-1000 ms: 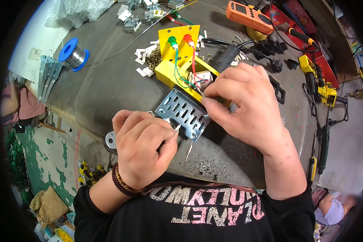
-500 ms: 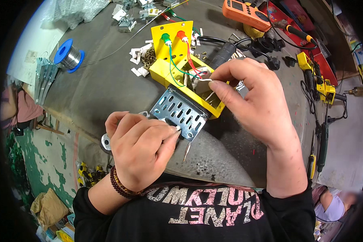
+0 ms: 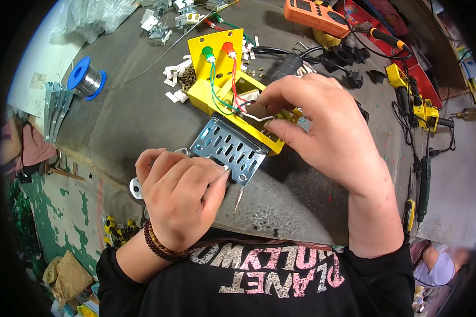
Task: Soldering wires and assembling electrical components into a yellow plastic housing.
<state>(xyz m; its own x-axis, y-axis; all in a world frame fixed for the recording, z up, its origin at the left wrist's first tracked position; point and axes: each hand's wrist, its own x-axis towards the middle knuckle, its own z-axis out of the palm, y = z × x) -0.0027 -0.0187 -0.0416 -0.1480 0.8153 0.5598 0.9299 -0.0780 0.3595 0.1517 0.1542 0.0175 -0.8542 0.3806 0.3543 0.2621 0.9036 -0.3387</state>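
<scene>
My right hand (image 3: 322, 119) is curled over the yellow metal housing (image 3: 206, 98). Its thumb and forefinger are apart, and a white wire (image 3: 259, 119) runs between them to the thumb; the grip itself is partly hidden. Green (image 3: 213, 79) and red wires (image 3: 234, 76) drop into the housing from a green terminal (image 3: 208, 53) and a red terminal (image 3: 229, 49) on its upright panel. My left hand (image 3: 182, 193) is closed over the corner of a slotted metal plate (image 3: 228, 147) against the housing. A small white bit shows at its fingertips; I cannot tell what it is.
A blue spool of solder wire (image 3: 86, 79) stands at left. White sleeve pieces (image 3: 177, 74) and small screws (image 3: 188, 78) lie behind the housing. Beyond are an orange multimeter (image 3: 314, 18), a soldering iron (image 3: 388, 39) and black cables. Yellow-and-black tools hang at right.
My right thumb and forefinger have spread from their pinch and moved lower over the housing. The white wire now bends downward. The housing and plate have shifted slightly left in view.
</scene>
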